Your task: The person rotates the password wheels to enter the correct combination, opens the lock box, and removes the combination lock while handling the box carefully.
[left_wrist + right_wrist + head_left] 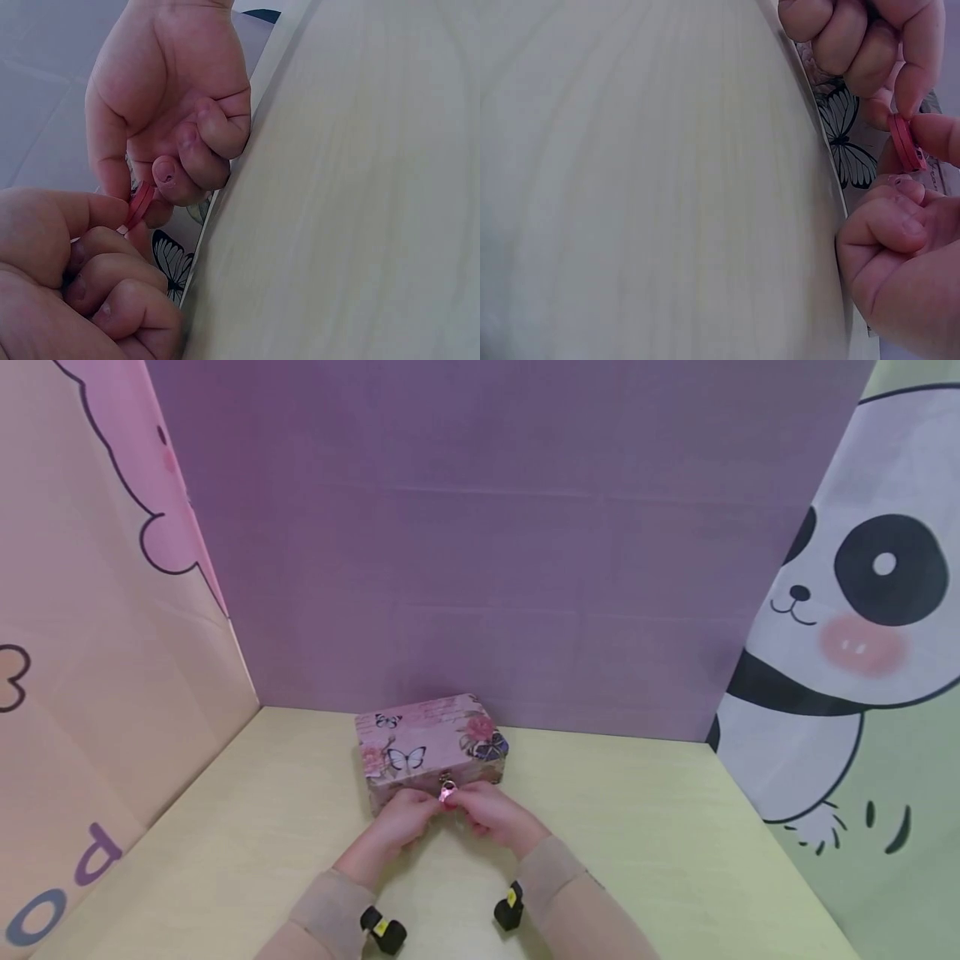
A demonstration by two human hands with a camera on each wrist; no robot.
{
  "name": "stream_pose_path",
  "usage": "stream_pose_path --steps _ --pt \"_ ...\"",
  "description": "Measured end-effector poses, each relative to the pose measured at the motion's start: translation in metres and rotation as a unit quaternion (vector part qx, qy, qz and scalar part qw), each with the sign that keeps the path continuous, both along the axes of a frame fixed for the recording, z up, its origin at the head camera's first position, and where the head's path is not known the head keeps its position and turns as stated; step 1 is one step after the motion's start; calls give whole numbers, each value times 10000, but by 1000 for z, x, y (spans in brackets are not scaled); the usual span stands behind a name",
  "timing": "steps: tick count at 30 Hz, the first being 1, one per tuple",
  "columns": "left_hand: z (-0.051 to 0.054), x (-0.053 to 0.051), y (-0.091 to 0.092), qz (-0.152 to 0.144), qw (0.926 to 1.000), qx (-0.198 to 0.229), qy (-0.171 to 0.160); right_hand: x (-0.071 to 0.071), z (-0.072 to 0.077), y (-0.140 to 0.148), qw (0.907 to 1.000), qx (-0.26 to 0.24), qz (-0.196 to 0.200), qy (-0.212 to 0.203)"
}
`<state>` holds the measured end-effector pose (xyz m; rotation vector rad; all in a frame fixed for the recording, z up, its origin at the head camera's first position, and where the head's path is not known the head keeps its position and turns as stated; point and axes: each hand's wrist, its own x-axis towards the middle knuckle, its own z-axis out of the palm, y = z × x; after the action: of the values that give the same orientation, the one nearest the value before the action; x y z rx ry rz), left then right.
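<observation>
The left hand and the right hand meet at a small red padlock, each pinching it between thumb and finger, with the other fingers curled in toward the palm. The padlock sits between the two sets of fingertips, its metal loop up against the clasp on the front of a pink box; whether the loop passes through the clasp cannot be told. The box lies just beyond both hands, lid down, printed with roses and butterflies.

Under the hands spreads a pale wooden table. Behind each hand comes a beige sleeve, with a small black camera on the inner side of each wrist. Well beyond the hands, past the box, hangs a purple cloth; far to the right of the right hand is a printed panda.
</observation>
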<state>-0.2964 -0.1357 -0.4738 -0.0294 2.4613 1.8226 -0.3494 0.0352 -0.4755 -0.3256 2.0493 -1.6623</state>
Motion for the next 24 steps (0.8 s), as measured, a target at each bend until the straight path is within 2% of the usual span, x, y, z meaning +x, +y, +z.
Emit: stream_pose_path --steps 10,24 --pt "2 1 -1 -69 10000 11 -43 -1 -1 0 10000 91 -9 18" --pt "-1 -1 -2 -113 9999 -10 107 -2 -3 -1 9999 102 7 39"
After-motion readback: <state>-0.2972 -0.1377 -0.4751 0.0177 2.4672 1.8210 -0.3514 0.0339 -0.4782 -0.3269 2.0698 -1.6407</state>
